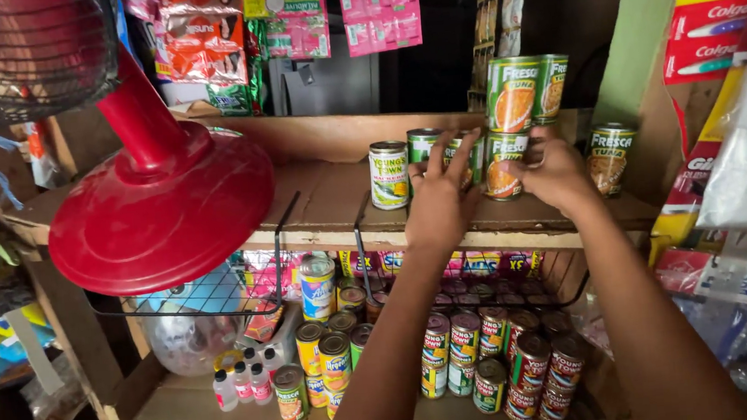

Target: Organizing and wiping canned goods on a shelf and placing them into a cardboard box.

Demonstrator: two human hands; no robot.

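Both grips are working at the row of cans in the upper middle of the frame, on the wooden shelf. We are spreading our left hand fairly wide, fingers fanned over the green-labelled cans at the centre of the row, touching them rather than gripping; whether any can is truly held we cannot tell. We are curling our right hand more narrowly against the side of the orange-and-green tuna can, just under the two stacked tuna cans. These cans are looking rigid, fairly heavy for their size, and smooth enough to slip, so the round side wall is seeming the best place to hold. Another tuna can is standing apart at right.
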